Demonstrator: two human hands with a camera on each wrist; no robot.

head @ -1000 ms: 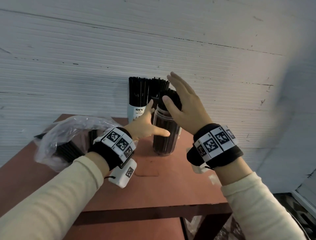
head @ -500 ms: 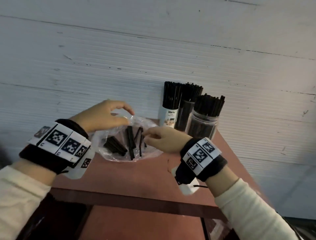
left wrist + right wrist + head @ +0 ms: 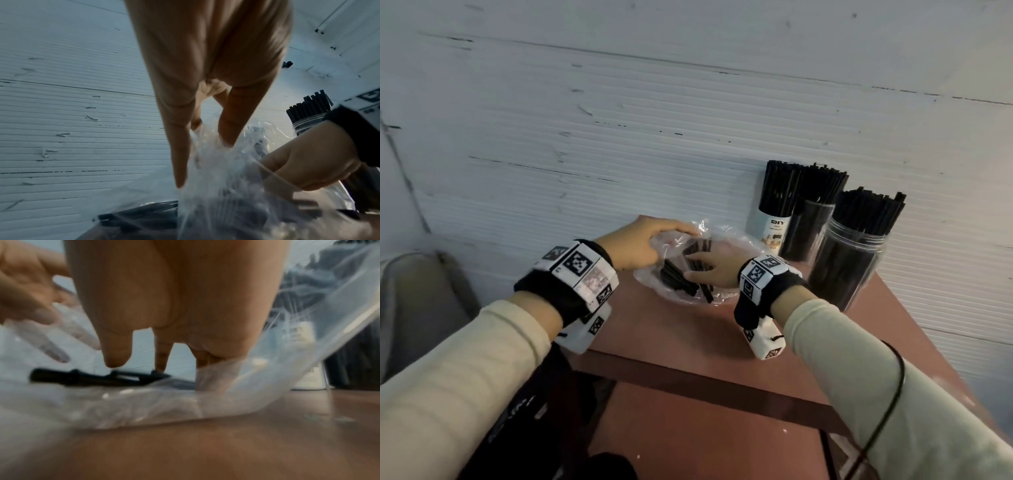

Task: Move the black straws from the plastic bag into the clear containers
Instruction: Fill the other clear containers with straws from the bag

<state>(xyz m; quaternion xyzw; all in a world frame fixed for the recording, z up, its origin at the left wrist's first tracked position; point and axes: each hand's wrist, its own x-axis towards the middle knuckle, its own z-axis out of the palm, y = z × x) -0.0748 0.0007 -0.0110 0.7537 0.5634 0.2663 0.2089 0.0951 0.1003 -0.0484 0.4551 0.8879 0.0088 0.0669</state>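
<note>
A clear plastic bag (image 3: 736, 240) lies on the red-brown table (image 3: 688, 342) with loose black straws (image 3: 674, 279) inside. My left hand (image 3: 674, 236) holds the bag's upper edge at the back left; in the left wrist view the film is pinched between thumb and fingers (image 3: 180, 162). My right hand (image 3: 700, 269) is inside the bag's mouth, fingers spread just above the straws (image 3: 92, 379) and gripping none. A clear jar (image 3: 849, 270) packed with upright straws stands at the right. Behind it are a dark container (image 3: 804, 236) and a white-labelled tube (image 3: 770, 226), both holding straws.
A white ribbed wall (image 3: 654, 137) runs close behind the table. The table's front edge (image 3: 688, 373) lies just below my wrists, with a lower shelf (image 3: 705, 438) under it. A grey object (image 3: 414, 301) stands off the table at the left.
My right hand has pushed further into the bag and its fingers have spread over the straws. My left hand has come down onto the bag's edge. The view has turned left.
</note>
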